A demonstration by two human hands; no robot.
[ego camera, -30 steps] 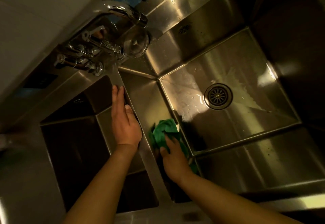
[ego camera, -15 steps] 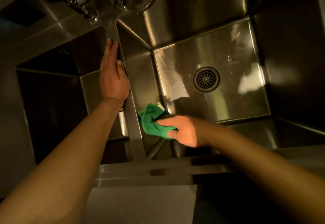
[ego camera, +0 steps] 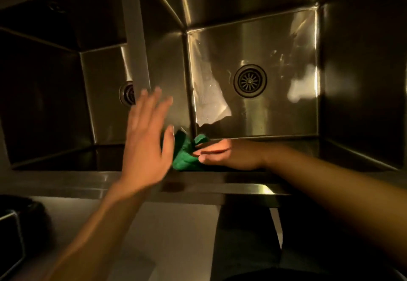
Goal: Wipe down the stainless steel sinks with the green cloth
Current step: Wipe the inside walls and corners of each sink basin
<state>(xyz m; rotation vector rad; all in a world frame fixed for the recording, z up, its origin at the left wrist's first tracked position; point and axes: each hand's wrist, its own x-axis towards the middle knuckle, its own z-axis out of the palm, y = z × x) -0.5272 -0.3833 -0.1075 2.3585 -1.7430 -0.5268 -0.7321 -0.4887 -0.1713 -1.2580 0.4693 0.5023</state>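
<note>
**Cloth pressed into the right sink's near left corner**

At the lower left edge sits a dark object (ego camera: 15,225), too dim to make out. Above it the left sink (ego camera: 44,86) lies in shadow. Its drain (ego camera: 126,94) shows only in part, the rest hidden behind the divider (ego camera: 137,38), a flat steel strip between the two basins.

The left hand (ego camera: 145,146) is raised over the near end of the divider, palm down, blurred. Its fingers (ego camera: 143,102) are straight and spread apart, the tips over the strip's lower end and the wall beside it. Whether it touches the steel cannot be told. Its thumb lies just beside the cloth.

The cloth (ego camera: 184,156), green and bunched, sits in the near left corner of the right sink (ego camera: 264,44), against the front wall and just under the rim (ego camera: 198,184). The right hand (ego camera: 224,155) reaches in from the right and rests on it. Its fingers (ego camera: 207,149) are nearly straight and held close together, pointing left, with cloth showing above and beyond them. The thumb is hidden, so any pinch from beneath cannot be told.

Further right, a pale wet patch (ego camera: 209,104) shines on the sink floor, near the round drain (ego camera: 250,80). The far right wall is dark.
</note>
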